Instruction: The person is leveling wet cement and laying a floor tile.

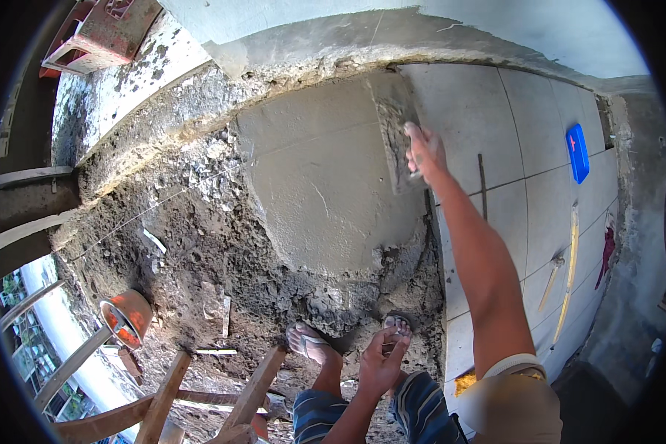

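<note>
My right hand [425,152], arm stretched out far, grips a plastering trowel [389,129]. Its long grey blade is smeared with mortar and lies along the right side of a smooth wet mortar bed [314,189], beside the laid pale tiles [470,103]. Close to my body, above my knees, my left hand [383,361] is closed with its fingers drawn together. What it holds, if anything, is hidden. A thin string line [155,206] runs over the rough ground and across the mortar.
On the tiles lie a blue plastic tray [578,153], a yellow level-like strip [567,277], a hammer [551,283] and a thin metal bar [482,186]. Left are a bucket [126,318], wooden poles [163,396] and a red crate [107,37]. A wall [333,41] bounds the far side.
</note>
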Motion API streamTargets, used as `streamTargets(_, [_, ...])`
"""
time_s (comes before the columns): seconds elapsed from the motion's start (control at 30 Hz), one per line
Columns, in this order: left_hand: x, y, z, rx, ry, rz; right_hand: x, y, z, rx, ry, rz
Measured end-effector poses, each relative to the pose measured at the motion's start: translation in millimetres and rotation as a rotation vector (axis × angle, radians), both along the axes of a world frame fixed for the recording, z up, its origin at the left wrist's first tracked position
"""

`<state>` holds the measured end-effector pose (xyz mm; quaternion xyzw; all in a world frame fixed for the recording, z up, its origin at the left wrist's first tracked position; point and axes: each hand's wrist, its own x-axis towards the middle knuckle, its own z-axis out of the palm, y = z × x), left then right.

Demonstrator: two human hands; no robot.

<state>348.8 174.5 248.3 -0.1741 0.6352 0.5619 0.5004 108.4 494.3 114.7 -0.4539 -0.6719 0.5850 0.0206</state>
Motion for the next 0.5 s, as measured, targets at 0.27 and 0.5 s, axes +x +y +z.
streamTargets(0.27, [4, -4, -1, -0.076, 0.023, -0.109, 6, -57, -31, -0.043, 0.173, -0.201])
streamTargets(0.5, [0, -13, -3, -0.062, 0.035, -0.040, -38, -49, -57, 0.003, 0.149, -0.280])
